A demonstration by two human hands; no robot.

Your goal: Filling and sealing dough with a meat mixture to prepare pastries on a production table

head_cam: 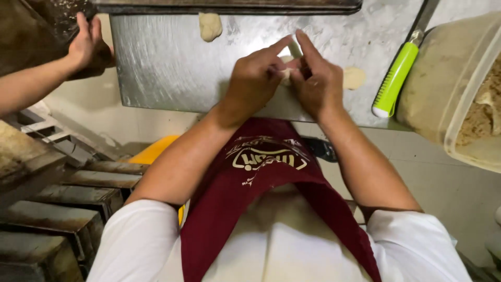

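My left hand [255, 78] and my right hand [315, 78] meet over the near edge of a floured steel worktop [167, 62]. Together they pinch a small pale piece of dough [286, 65] between the fingertips; most of it is hidden by the fingers. A second dough lump [210, 26] lies at the far side of the worktop. A flatter dough piece [354, 78] rests just right of my right hand.
A knife with a green handle [395, 78] lies right of the dough. A clear plastic tub of dough [459, 89] stands at the far right. Another person's hand [86, 44] grips a dark tray at upper left. Dark loaf tins [68, 203] are stacked lower left.
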